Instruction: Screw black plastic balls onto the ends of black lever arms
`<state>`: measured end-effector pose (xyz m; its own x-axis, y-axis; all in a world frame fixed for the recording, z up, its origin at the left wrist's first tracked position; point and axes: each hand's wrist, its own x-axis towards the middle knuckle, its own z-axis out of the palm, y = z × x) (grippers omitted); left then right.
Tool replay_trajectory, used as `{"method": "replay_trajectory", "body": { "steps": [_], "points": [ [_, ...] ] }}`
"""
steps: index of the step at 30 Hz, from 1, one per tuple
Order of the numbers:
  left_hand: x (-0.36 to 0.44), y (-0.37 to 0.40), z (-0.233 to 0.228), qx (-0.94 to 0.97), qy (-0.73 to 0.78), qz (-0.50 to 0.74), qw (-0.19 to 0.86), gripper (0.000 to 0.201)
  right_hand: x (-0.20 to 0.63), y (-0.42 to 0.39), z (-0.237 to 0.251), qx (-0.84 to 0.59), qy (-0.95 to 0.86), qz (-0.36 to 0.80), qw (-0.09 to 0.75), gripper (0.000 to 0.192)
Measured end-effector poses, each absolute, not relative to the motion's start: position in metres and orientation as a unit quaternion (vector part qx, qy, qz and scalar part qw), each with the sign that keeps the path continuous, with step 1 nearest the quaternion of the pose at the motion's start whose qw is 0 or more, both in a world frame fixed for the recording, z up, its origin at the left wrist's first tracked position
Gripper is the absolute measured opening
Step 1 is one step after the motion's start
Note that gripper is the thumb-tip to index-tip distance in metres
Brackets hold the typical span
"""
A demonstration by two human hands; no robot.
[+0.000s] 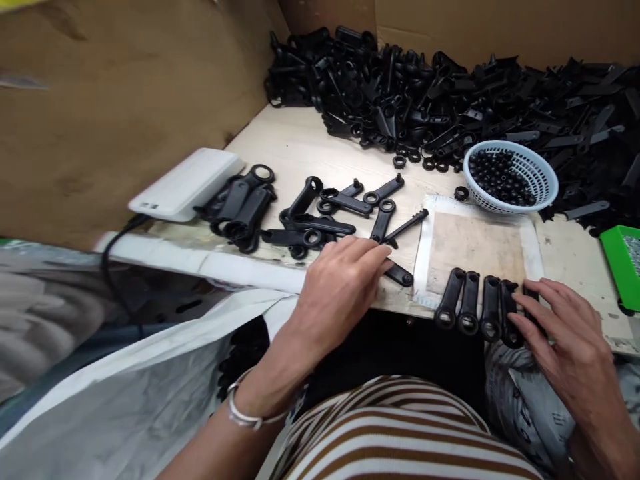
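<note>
My left hand is at the table's front edge, its fingers curled over a black plastic lever arm that pokes out past the fingertips. Beside it lie loose lever arms, each with a ring at one end. On the right, a row of lever arms lies side by side, ring ends over the edge. My right hand closes its thumb and fingers around another dark arm at the right end of this row, mostly hidden by the fingers.
A blue basket of small black parts stands behind a taped square. A heap of black parts lines the back. At left are a white box with a cable and stacked arms; at right, a green bin.
</note>
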<state>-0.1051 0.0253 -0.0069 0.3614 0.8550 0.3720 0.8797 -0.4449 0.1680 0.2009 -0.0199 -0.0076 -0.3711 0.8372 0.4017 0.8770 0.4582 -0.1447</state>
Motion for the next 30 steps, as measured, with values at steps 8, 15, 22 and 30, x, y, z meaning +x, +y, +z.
{"method": "replay_trajectory", "body": {
  "steps": [8, 15, 22, 30],
  "points": [
    [-0.1, 0.023, -0.014, -0.878, -0.466, -0.093, -0.058, 0.034, 0.181, -0.013, -0.002, -0.484, -0.839, -0.018, 0.247, 0.028],
    [-0.087, 0.032, -0.011, -0.858, -0.479, -0.182, -0.03, 0.021, 0.184, -0.018, 0.005, -0.51, -0.813, -0.021, 0.281, 0.028],
    [-0.043, 0.038, -0.004, -0.839, -0.515, -0.101, -0.146, 0.023, 0.191, -0.018, 0.002, -0.54, -0.79, -0.036, 0.289, 0.024],
    [-0.029, 0.041, -0.013, -0.839, -0.533, -0.046, -0.1, 0.018, 0.21, -0.024, -0.011, -0.555, -0.779, -0.028, 0.289, 0.023]
  ]
}}
